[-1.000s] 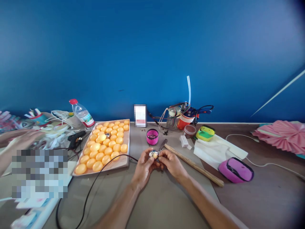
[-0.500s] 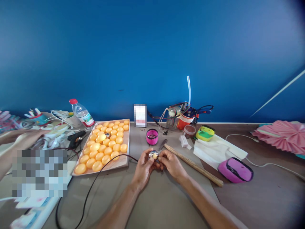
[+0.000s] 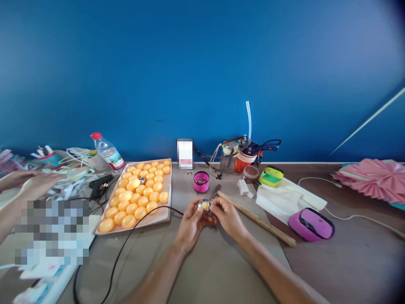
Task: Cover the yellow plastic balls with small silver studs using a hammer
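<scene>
A small ball [image 3: 204,205] with shiny silver pieces around a pale yellow patch is gripped between the thumb and fingers of my left hand [image 3: 190,221]. The fingers of my right hand [image 3: 225,214] are pinched together at the ball's right side; whatever is between them is too small to make out. Just beyond the hands is a round pink container [image 3: 201,182] with small dark and shiny bits inside. A hammer [image 3: 256,217] with a wooden handle lies by my right hand.
Left of my hands, a tray [image 3: 168,185] holds many orange balls and a silver-covered one. A black cable [image 3: 122,249] crosses its front corner. Nearby are a bottle [image 3: 110,154], a glue gun [image 3: 99,185] and another person's arms [image 3: 25,185]. Rightward lies a pink-purple container [image 3: 311,224].
The ball has turned slightly in my fingers, and its yellow patch faces up more. Both hands stay nearly in place. The other person's hands at the left have shifted a little.
</scene>
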### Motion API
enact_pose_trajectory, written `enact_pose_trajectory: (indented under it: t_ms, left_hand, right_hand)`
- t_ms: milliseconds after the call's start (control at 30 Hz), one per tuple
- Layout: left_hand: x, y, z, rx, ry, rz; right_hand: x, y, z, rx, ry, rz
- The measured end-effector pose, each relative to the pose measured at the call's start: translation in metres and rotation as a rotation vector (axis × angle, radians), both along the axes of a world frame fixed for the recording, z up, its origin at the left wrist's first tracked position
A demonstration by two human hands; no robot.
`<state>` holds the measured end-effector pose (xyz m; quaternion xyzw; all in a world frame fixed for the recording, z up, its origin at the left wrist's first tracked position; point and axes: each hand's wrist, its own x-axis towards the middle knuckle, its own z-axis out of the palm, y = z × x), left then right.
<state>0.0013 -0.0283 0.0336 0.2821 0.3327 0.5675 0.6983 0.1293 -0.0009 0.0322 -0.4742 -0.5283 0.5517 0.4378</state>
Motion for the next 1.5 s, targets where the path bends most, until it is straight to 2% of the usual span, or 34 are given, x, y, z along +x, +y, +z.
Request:
enact_pose_trajectory:
  t_ms: [133, 233, 300, 433, 567, 700, 800, 867, 1000, 1100, 1267, 1433, 1500]
  left_hand:
    - [-0.003, 0.003, -0.001, -0.064, -0.057, -0.002]
    - [-0.005, 0.004, -0.002, -0.088, -0.102, 0.022]
    - [-0.006, 0.004, -0.003, -0.099, -0.132, 0.025]
    - [-0.007, 0.005, -0.002, -0.114, -0.176, 0.018]
    - [-0.007, 0.006, -0.001, -0.129, -0.209, 0.009]
    - [-0.007, 0.007, 0.0, -0.149, -0.222, 0.004]
    - [-0.008, 0.008, 0.001, -0.187, -0.244, 0.008]
    - [-0.009, 0.008, 0.001, -0.207, -0.266, 0.015]
    - [-0.01, 0.01, 0.001, -0.213, -0.306, 0.033]
    - [-0.01, 0.011, 0.0, -0.193, -0.315, 0.02]
    - [-0.011, 0.012, 0.0, -0.225, -0.326, 0.064]
    - [-0.01, 0.011, 0.0, -0.16, -0.297, 0.049]
    - [-0.008, 0.011, -0.001, -0.17, -0.267, 0.048]
  right_hand:
    - [0.019, 0.012, 0.001, 0.161, -0.123, -0.115]
    - [0.037, 0.023, -0.007, 0.391, -0.439, -0.247]
    - [0.047, 0.028, -0.012, 0.498, -0.702, -0.24]
    - [0.054, 0.028, -0.014, 0.482, -1.143, -0.139]
    - [0.051, 0.026, -0.012, 0.439, -1.288, -0.06]
    - [0.052, 0.028, -0.013, 0.434, -1.311, -0.034]
    - [0.053, 0.028, -0.009, 0.447, -1.248, -0.039]
    - [0.053, 0.024, 0.002, 0.489, -1.145, -0.04]
    - [0.045, 0.009, 0.039, 0.645, -0.821, 0.032]
    - [0.035, -0.004, 0.058, 0.661, -0.675, 0.114]
    - [0.029, -0.007, 0.054, 0.598, -0.706, 0.248]
    - [0.031, -0.007, 0.056, 0.623, -0.596, 0.199]
    - [0.03, -0.008, 0.056, 0.622, -0.591, 0.228]
